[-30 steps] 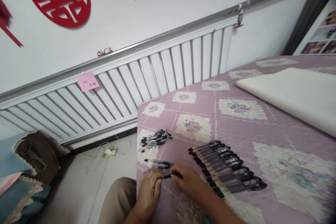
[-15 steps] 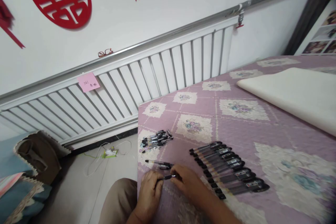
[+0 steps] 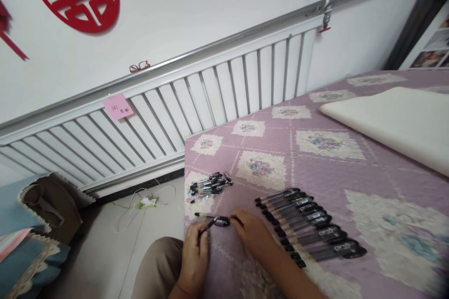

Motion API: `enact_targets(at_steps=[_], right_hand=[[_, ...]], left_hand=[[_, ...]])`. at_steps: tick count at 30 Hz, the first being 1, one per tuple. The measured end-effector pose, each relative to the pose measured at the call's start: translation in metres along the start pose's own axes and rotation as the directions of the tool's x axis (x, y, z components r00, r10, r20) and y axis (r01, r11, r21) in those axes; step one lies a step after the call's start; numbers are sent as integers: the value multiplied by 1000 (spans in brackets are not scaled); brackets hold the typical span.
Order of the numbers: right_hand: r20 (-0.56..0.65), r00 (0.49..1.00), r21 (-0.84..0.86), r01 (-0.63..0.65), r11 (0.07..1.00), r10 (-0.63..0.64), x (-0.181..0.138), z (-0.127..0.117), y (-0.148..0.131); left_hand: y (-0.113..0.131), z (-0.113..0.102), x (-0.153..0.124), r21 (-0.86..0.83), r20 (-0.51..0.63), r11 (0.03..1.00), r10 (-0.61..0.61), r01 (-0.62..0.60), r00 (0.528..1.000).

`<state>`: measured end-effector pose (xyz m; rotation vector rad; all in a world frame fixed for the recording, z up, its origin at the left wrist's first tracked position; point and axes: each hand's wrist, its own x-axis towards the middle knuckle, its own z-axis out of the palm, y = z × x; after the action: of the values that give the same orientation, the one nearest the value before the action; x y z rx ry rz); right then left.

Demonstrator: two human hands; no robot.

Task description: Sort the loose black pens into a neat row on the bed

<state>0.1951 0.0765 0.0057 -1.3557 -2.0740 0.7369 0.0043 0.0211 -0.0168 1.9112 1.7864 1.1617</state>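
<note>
My left hand (image 3: 194,254) rests on the edge of the purple quilted bed (image 3: 315,163) and pinches a thin black pen part (image 3: 206,226) that points up and right. My right hand (image 3: 250,233) lies beside it, fingers curled, its fingertips at the cap end of a black pen (image 3: 213,218) lying on the quilt. A neat row of several black pens (image 3: 308,226) lies to the right of that hand. A loose heap of several pens (image 3: 208,184) sits farther up near the bed's left edge.
A white folded pad (image 3: 393,121) lies on the bed at the right. A white slatted radiator cover (image 3: 157,117) with a pink note (image 3: 118,106) lines the wall. Cables and a small plug (image 3: 145,202) lie on the floor, a blue-covered chair (image 3: 31,229) at left.
The two hands, which held one pen piece between them, have drawn apart. The left hand keeps the thin part, now tilted up; the right hand has moved to the pen on the quilt.
</note>
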Motion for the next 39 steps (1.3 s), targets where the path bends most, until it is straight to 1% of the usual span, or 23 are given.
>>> enact_targets(at_steps=[3, 6, 8, 12, 16, 21, 23, 25, 29, 32, 35, 39], right_hand=[[30, 998, -108, 49, 993, -46, 6, 6, -5], [82, 993, -226, 101, 969, -84, 10, 12, -15], [104, 991, -294, 111, 949, -84, 11, 14, -20], [105, 992, -346, 107, 932, -75, 13, 16, -25], [105, 990, -325, 119, 938, -89, 9, 16, -27], [128, 989, -294, 110, 949, -74, 0, 17, -25], [130, 989, -235, 106, 966, -76, -3, 15, -19], [124, 990, -141, 77, 987, -60, -5, 10, -10], [37, 999, 43, -11, 999, 10, -6, -10, 3], [2, 1000, 128, -20, 992, 20, -10, -24, 5], [0, 1000, 144, 10, 990, -11, -15, -31, 4], [-18, 997, 101, 70, 992, -69, -19, -30, 5]], left_hand=[[-2, 0, 1, -47, -44, 999, -16, 14, 999], [-2, -1, 1, -48, -34, 999, -16, 14, 999], [-1, -1, 2, -39, -26, 999, -19, 18, 999], [-1, -1, 2, -39, -27, 999, -4, 3, 1000], [0, -1, 3, -29, -18, 1000, 4, -4, 1000], [1, -1, 3, -29, 16, 1000, 12, -12, 1000], [1, -1, 4, -28, 24, 999, 23, -22, 999], [1, -1, 4, -26, 26, 999, 34, -33, 999], [1, 0, 4, -2, 48, 998, 56, -56, 997], [1, 0, 3, 39, 80, 997, 65, -68, 995], [1, 1, 2, 77, 100, 993, 86, -94, 991], [2, 2, 1, 116, 104, 984, 124, -136, 987]])
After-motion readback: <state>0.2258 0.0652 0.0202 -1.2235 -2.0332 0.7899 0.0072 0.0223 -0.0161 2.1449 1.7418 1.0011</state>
